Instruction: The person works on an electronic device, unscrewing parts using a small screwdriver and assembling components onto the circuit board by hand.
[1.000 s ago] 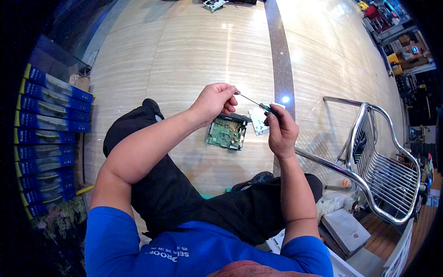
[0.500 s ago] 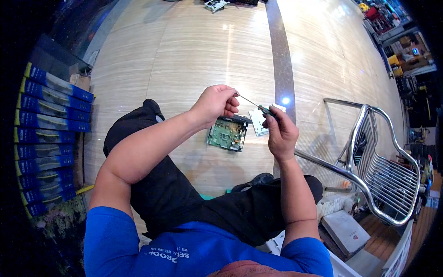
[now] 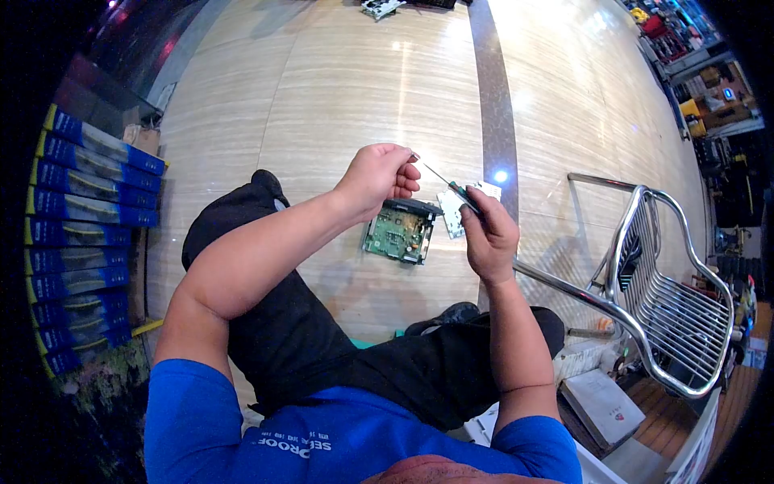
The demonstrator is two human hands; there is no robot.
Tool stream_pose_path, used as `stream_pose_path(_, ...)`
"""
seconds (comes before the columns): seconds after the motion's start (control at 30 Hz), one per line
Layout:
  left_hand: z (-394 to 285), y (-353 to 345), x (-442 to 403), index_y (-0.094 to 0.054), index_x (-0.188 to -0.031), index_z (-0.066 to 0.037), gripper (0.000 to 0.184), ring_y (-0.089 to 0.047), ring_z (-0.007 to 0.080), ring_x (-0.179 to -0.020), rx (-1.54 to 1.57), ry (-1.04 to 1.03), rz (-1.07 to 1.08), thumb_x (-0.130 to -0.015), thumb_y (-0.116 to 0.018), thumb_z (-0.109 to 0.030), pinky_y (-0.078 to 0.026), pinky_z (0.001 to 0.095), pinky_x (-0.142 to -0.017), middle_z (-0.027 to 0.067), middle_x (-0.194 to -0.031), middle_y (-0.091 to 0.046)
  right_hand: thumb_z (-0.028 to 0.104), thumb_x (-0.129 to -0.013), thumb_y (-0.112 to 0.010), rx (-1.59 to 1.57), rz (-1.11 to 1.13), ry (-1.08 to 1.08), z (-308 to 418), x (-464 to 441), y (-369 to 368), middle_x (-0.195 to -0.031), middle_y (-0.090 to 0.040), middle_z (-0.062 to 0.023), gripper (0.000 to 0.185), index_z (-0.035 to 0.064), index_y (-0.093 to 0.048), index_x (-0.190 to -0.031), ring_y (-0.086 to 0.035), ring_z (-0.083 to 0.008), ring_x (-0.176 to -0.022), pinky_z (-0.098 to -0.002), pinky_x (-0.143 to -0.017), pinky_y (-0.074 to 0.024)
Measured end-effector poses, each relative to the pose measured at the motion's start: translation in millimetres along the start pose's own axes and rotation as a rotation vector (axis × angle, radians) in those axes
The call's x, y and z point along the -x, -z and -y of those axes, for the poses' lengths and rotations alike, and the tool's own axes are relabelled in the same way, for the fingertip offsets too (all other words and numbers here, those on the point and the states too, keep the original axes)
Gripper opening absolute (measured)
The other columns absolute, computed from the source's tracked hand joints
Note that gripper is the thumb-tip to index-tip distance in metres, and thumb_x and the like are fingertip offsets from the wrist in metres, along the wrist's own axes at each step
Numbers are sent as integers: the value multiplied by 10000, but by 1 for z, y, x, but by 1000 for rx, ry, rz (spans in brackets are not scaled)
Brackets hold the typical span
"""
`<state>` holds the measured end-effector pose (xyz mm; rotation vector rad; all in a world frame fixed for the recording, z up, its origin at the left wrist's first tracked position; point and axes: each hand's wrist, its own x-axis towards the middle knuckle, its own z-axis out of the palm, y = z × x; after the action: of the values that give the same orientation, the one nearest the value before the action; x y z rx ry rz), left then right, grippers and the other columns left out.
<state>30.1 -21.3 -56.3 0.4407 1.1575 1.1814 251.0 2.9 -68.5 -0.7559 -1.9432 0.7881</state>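
Observation:
My right hand (image 3: 493, 234) is closed round the dark green handle of a screwdriver (image 3: 439, 176), its thin shaft slanting up to the left. Thumb and forefinger of my left hand (image 3: 382, 173) are pinched at the screwdriver's tip; whatever tiny piece is between them is too small to make out. Below both hands lies an open electronic unit with a green circuit board (image 3: 397, 234) and a black front edge. Beside it on the floor rests a white perforated metal plate (image 3: 453, 216), partly covered by my right hand.
A chrome metal chair (image 3: 673, 298) lies on its side at the right. Blue and yellow boxes (image 3: 89, 234) are stacked at the left. My bent legs (image 3: 282, 323) frame the tiled floor (image 3: 355, 97) near the unit. A white box (image 3: 603, 405) sits at lower right.
Both hands stay close together with the screwdriver between them. My right hand has turned slightly and its grip on the handle has shifted a little; the left hand has barely moved upward.

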Motion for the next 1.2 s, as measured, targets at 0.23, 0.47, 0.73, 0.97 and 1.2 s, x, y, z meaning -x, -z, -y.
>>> stream_pose_path(0.23,0,0,-2,-585,-972,-32,207,-608,146,-676,-82,-27,6,-977,-473,-206,-517,283,-615,55,-787,-603,-6,-876,-615,-127,11,-197,0,2,3,-839,-674,-96,243,-27,-615,-1118,-631,-119,-697,-244,-634,-506)
stream_pose_path(0.47,-1,-2,0,-589,-970,-26,209,-606,135,-663,-107,-23,27,-976,-476,-202,-513,257,-608,48,-772,-606,2,-894,-598,-100,9,-190,0,0,7,-805,-672,-82,234,-24,-602,-1127,-626,-108,-680,-239,-610,-505)
stream_pose_path(0.73,1,-1,-1,-599,-1023,-19,235,-609,132,-664,-91,-12,19,-974,-480,-216,-513,251,-604,51,-777,-609,-3,-901,-591,-116,-2,-196,-1,1,7,-803,-663,-68,234,-22,-601,-1134,-604,-94,-658,-228,-600,-495)
stream_pose_path(0.97,3,1,-4,-599,-1031,-37,233,-610,134,-662,-69,-1,13,-972,-491,-235,-513,256,-603,53,-780,-608,13,-940,-555,-131,34,-240,4,0,9,-871,-661,-81,243,-42,-567,-1176,-597,-101,-716,-229,-652,-495)
stream_pose_path(1.2,9,-1,-7,-587,-982,-45,191,-610,138,-638,-61,-24,-28,-966,-534,-228,-517,261,-565,59,-775,-610,21,-902,-597,-112,-15,-272,0,3,7,-837,-676,-72,233,-19,-607,-1131,-623,-101,-689,-234,-635,-510)
